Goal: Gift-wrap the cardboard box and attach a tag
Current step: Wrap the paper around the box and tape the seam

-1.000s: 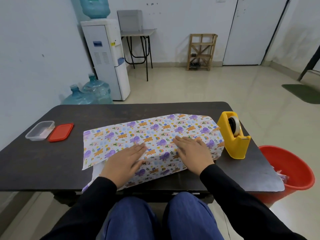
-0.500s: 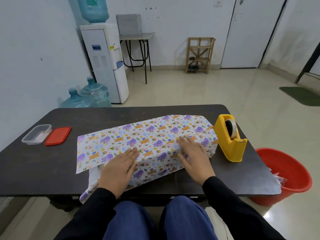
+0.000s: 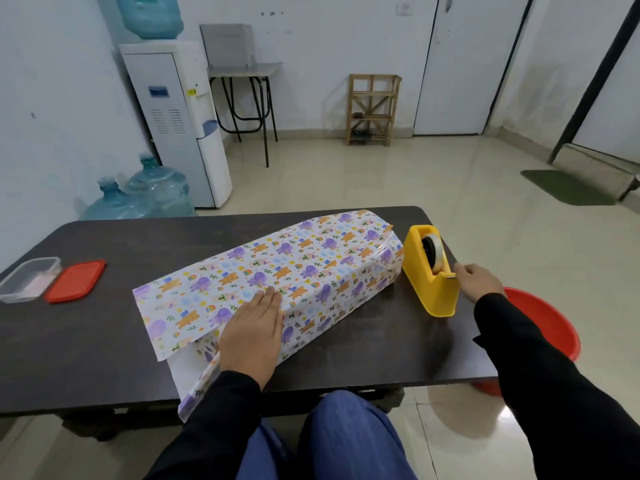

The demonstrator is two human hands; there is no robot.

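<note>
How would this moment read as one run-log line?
step: getting tape | left hand: flat on wrapping paper, holds fold down | right hand: at tape dispenser cutter

Table [image 3: 363,348]: open top along the far edge, between lid [image 3: 76,280] and wrapped box [image 3: 294,268], and at the near right.
Obstacles: wrapped box, diagonal, mid-table; tape dispenser [image 3: 429,289] just beside its right end; container [image 3: 27,278] and lid at left edge; bucket [image 3: 554,327] on floor, right.
</note>
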